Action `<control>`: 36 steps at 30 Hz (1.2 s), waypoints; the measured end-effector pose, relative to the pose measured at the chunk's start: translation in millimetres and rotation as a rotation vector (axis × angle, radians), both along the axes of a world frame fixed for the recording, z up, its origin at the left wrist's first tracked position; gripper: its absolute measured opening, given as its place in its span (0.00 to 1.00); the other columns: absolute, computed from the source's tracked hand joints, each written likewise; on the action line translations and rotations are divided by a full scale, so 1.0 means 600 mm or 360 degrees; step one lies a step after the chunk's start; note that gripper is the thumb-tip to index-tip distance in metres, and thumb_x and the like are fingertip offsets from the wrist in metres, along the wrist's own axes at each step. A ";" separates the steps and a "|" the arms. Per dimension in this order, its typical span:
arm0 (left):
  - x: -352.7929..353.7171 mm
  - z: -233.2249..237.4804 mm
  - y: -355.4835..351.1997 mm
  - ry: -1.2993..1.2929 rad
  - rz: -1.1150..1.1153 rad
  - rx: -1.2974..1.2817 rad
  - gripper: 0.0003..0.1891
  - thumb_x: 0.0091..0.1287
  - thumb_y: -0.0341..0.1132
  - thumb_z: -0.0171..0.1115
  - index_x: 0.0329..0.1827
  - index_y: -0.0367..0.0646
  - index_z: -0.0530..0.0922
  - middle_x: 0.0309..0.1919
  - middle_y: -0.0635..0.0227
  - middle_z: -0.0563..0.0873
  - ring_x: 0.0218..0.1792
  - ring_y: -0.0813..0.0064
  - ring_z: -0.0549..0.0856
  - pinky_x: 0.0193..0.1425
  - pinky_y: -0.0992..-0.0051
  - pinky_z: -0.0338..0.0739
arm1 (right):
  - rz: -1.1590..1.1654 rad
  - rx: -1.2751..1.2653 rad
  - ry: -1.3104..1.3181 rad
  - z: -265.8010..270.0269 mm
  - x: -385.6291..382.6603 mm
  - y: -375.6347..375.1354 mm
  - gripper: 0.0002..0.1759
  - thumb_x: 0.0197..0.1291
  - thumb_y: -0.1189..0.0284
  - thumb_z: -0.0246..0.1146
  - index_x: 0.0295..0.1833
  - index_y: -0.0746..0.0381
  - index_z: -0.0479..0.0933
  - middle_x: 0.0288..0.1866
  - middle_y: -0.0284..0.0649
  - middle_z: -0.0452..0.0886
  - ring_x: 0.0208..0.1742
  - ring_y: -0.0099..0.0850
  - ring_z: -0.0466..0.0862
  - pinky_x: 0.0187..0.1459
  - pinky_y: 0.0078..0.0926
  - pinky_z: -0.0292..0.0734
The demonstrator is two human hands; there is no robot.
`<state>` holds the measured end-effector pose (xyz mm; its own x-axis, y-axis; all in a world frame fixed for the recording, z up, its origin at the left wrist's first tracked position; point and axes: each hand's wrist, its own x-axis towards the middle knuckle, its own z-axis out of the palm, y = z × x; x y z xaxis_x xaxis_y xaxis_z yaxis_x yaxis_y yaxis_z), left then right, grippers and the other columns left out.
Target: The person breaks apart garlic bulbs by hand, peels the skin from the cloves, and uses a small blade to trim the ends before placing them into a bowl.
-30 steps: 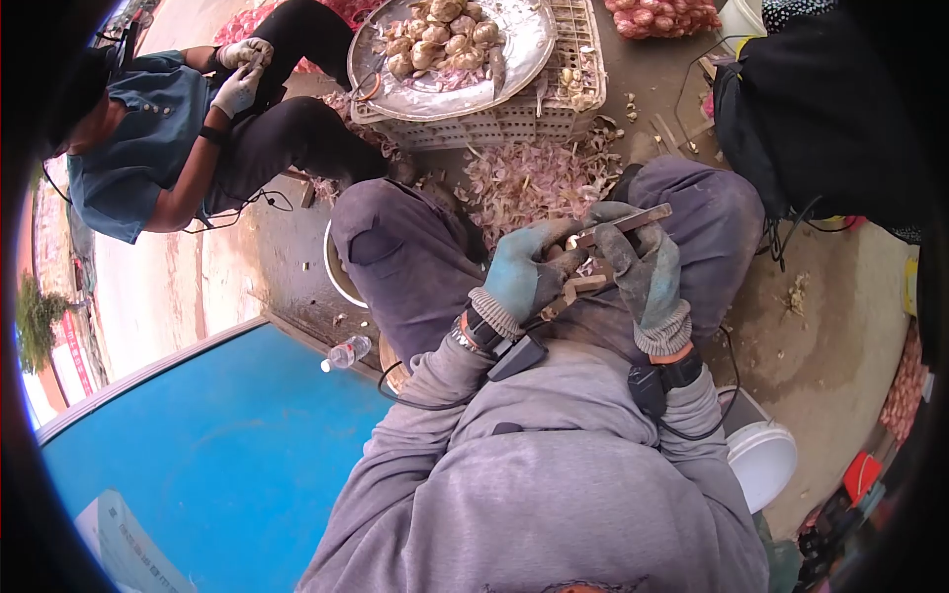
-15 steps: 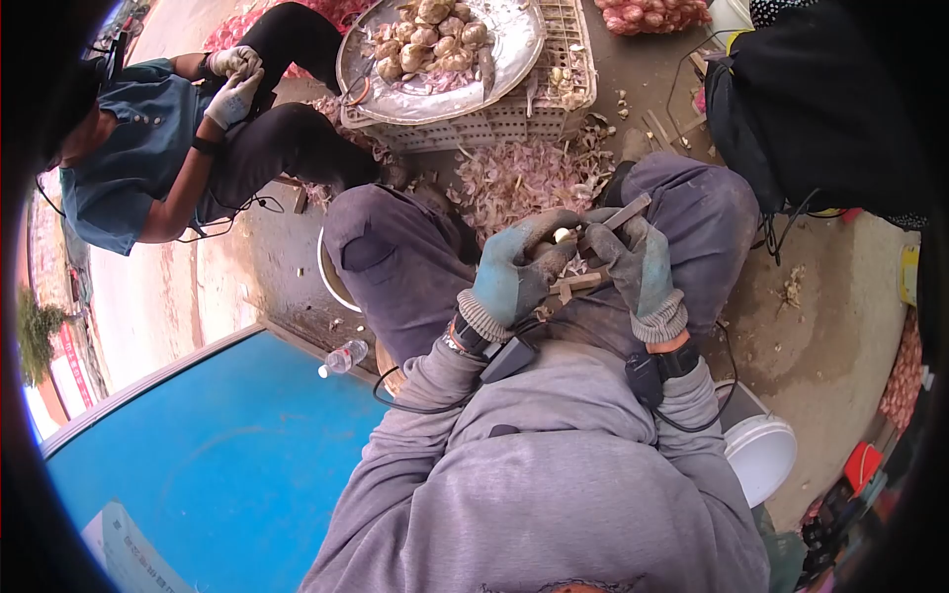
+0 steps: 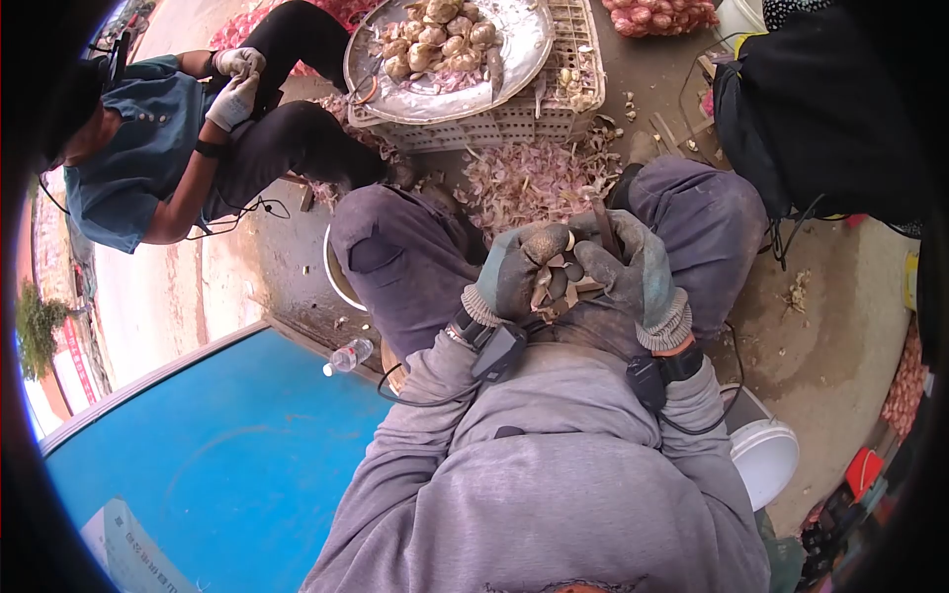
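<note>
My left hand [image 3: 522, 269], in a grey and blue work glove, is closed around a garlic clove [image 3: 570, 241], of which only a pale bit shows between the fingertips. My right hand [image 3: 633, 265], gloved alike, grips a small knife [image 3: 604, 225] whose flat, brownish end points up and away from me. Both hands meet above my lap, their fingertips nearly touching. Under them a piece of wood [image 3: 585, 290] partly shows. Garlic skins [image 3: 534, 183] lie heaped on the ground between my feet.
Ahead, a round metal tray [image 3: 524, 69] with garlic bulbs [image 3: 445, 40] rests on a white plastic crate [image 3: 494, 133]. A co-worker [image 3: 148, 148] with gloved hands sits at left. A blue board [image 3: 247, 445], a plastic bottle [image 3: 348, 356] and a white bucket [image 3: 766, 460] are near me.
My hands have drawn closer together, and the left fingers have curled further over the clove. The knife has swung from slanting right to nearly upright. The view has shifted slightly.
</note>
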<state>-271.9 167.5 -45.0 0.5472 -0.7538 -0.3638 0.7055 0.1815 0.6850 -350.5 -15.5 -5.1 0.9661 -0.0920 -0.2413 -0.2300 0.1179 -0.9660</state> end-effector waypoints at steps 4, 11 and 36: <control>0.000 0.019 -0.005 -0.0063 0.0045 0.0102 0.22 0.78 0.48 0.60 0.49 0.32 0.81 0.29 0.64 0.86 0.20 0.80 0.80 0.21 0.80 0.70 | -0.0016 -0.0107 -0.0047 -0.005 0.003 0.008 0.17 0.69 0.75 0.68 0.61 0.69 0.79 0.49 0.39 0.88 0.45 0.22 0.85 0.47 0.23 0.83; -0.007 0.010 -0.004 -0.0009 0.0106 0.0061 0.19 0.78 0.46 0.60 0.48 0.33 0.82 0.30 0.66 0.86 0.22 0.82 0.81 0.23 0.80 0.74 | -0.0109 -0.0450 -0.0044 0.003 0.004 0.012 0.13 0.73 0.69 0.65 0.53 0.69 0.82 0.36 0.34 0.85 0.34 0.19 0.83 0.35 0.20 0.80; 0.018 -0.002 0.010 0.0044 0.0015 0.0212 0.13 0.78 0.37 0.60 0.51 0.34 0.83 0.32 0.70 0.87 0.23 0.86 0.81 0.23 0.81 0.74 | -0.0019 -0.0018 0.0300 -0.029 0.041 0.009 0.17 0.73 0.67 0.65 0.57 0.69 0.80 0.38 0.32 0.84 0.29 0.13 0.78 0.30 0.13 0.72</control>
<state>-261.0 173.6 -46.3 0.5423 -0.6928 -0.4754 0.7234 0.0972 0.6836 -326.2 -10.2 -22.4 0.9027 -0.1071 -0.4168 -0.4057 0.1110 -0.9072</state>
